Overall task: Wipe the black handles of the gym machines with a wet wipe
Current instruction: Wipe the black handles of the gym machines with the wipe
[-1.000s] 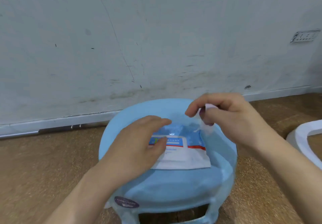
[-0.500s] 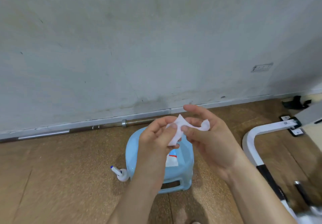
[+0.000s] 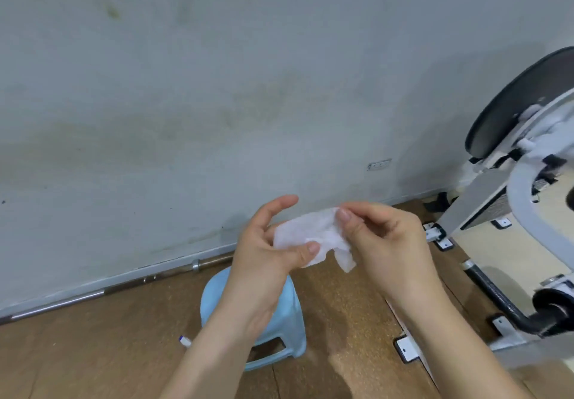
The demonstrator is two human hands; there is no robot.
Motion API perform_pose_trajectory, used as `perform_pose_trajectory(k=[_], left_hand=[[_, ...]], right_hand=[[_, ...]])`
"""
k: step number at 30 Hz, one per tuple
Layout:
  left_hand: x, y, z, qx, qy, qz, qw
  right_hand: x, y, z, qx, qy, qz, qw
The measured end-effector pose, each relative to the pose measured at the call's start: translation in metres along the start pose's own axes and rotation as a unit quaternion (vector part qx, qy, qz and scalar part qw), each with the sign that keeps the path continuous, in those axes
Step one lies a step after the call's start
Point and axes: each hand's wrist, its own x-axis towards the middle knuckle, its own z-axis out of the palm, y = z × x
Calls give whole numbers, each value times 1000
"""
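A white wet wipe (image 3: 313,240) is spread between both hands at chest height, above the floor. My left hand (image 3: 267,252) lies palm up under it, thumb pressing the wipe's lower edge. My right hand (image 3: 379,237) pinches the wipe's right end between thumb and fingers. A white gym machine (image 3: 525,199) stands at the right, with a black padded seat (image 3: 515,100) and a black handle bar (image 3: 500,299) low near the floor.
A light blue plastic stool (image 3: 279,327) stands on the wooden floor below my hands, partly hidden by my left forearm. A steel barbell bar (image 3: 124,290) lies along the base of the grey wall. The machine's white feet (image 3: 407,349) rest on the floor at the right.
A wipe was pulled from the pack on the stool and lifted. The view rose and swung right, bringing the gym machine into sight. Both hands now stretch the wipe open.
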Motion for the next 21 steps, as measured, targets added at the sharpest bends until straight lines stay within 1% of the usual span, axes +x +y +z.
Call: perform_pose_trajectory(k=[1,3,5,6,8,9,11,12,13,15,17,19,21], left_hand=[[-1,2,2,35,-19,0,999],[-2,4,2,84,-74,-9,994],[-2,5,1,105,-119,-28,987],[-1,5,2,107,-129,-39,985],[-1,7,6,73,-143,-67,985],[-3,7,11,27,-155,-98,983],[-9,8,23,-57,-196,-175,963],[-14,8,30,-63,-216,-201,953],[-17,2,38,-46,-230,-208,950],[-23,-12,55,-10,-230,-197,953],[-27,-21,71,-33,-242,-197,949],[-26,-25,80,-86,-277,-204,935],[-21,-28,88,-122,-308,-205,921]], right_hand=[[0,-2,-8,27,31,23,999],[-3,-2,-23,46,73,52,995],[-11,-2,-31,70,118,74,988],[-16,-2,-32,81,137,83,984],[-27,-5,-31,76,166,87,979],[-34,-5,-32,57,180,77,979],[-46,-9,-34,-13,214,36,976],[-52,-11,-36,-44,231,14,972],[-58,-12,-38,-62,243,0,968],[-68,-11,-44,-69,264,-6,962],[-75,-6,-58,-42,293,28,955],[-84,-1,-80,16,319,86,944],[-94,4,-103,86,341,144,925]])
